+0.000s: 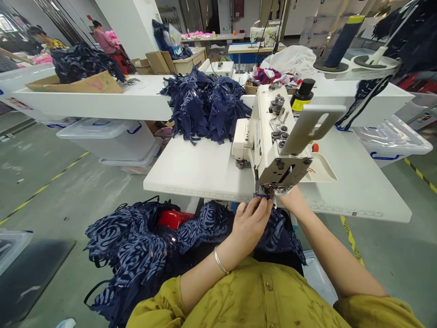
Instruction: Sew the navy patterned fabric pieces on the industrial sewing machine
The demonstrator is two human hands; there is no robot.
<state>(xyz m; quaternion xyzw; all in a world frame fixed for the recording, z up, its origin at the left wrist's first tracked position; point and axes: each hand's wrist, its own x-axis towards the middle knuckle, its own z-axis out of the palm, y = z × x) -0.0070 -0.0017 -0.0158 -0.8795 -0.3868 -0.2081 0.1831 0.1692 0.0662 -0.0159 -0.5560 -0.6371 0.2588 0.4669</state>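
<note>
My left hand (pixel 251 223) is closed in a pinch on a piece of navy patterned fabric (pixel 262 197) at the needle of the white sewing machine (pixel 273 136). My right hand (pixel 291 200) lies just behind it under the machine head; its fingers are hidden by the machine. The fabric runs down into a pile of navy blue-patterned pieces (pixel 136 250) heaped on my lap. A silver bangle (pixel 220 260) sits on my left wrist. Something red (pixel 172 218) shows through the lap pile.
A heap of finished navy pieces (pixel 205 105) lies on the white table (pixel 205 173) behind the machine. A black bottle (pixel 302 95) and thread cone (pixel 341 41) stand at the back right. Clear plastic bins (pixel 109 136) sit under the shelf. Another person (pixel 102 38) works far left.
</note>
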